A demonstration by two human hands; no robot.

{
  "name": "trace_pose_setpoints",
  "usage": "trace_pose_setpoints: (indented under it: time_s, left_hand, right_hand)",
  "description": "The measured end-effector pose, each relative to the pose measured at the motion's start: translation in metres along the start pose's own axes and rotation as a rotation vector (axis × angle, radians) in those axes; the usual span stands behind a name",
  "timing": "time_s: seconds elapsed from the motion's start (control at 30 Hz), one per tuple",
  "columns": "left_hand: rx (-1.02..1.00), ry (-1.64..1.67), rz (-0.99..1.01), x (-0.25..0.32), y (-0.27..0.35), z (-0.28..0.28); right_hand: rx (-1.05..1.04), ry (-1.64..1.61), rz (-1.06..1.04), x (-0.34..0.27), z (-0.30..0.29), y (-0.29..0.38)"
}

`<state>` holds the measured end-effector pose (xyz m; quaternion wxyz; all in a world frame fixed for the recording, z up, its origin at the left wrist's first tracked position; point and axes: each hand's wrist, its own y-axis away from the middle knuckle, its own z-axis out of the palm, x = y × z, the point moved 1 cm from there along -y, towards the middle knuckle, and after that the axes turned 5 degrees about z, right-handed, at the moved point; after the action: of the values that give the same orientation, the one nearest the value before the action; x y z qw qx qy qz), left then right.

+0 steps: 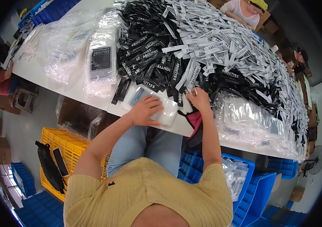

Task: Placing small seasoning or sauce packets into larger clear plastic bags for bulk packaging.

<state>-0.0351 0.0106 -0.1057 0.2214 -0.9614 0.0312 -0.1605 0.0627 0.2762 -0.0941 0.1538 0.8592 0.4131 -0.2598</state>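
Note:
Before me on the white table lies a plastic pouch (167, 111) with a grey printed panel. My left hand (147, 110) rests flat on it, fingers spread. To the right, my right hand (199, 98) has its thumb and fingertips close together at the lower ends of white printed sachets (190, 74); whether it grips one is unclear. A heap of black sachets (149, 54) spreads behind both hands, with a larger heap of white sachets (234, 48) to the right. Two black sachets (121, 90) lie left of the pouch. A pink and black cloth item (196, 124) hangs at the table edge beneath my right forearm.
Clear-wrapped pouch stacks (101, 65) stand left, and plastic-covered packs (251, 116) lie right. A yellow crate (61, 153) holding a phone and black bag is below left; blue bins (258, 190) are below right. Several people sit or stand around the table.

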Motion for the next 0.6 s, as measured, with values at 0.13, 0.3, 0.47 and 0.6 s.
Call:
trace_pose_setpoints:
  time_s: [0.13,0.3,0.47,0.6]
  left_hand:
    - [-0.008,-0.02,0.013,0.002,0.001,-0.001]
    - [0.156,0.111,-0.054,-0.009,0.011,0.013]
    - [0.312,0.167,-0.178,-0.01,0.013,0.012]
    - [0.309,0.336,-0.402,-0.012,0.005,0.013]
  right_hand:
    - [-0.068,0.044,0.001,-0.001,0.004,-0.009]
    - [-0.019,0.005,-0.104,0.022,0.02,-0.014]
    - [0.287,-0.694,-0.121,-0.029,-0.013,0.051]
    - [0.236,-0.557,-0.215,-0.002,0.026,0.078]
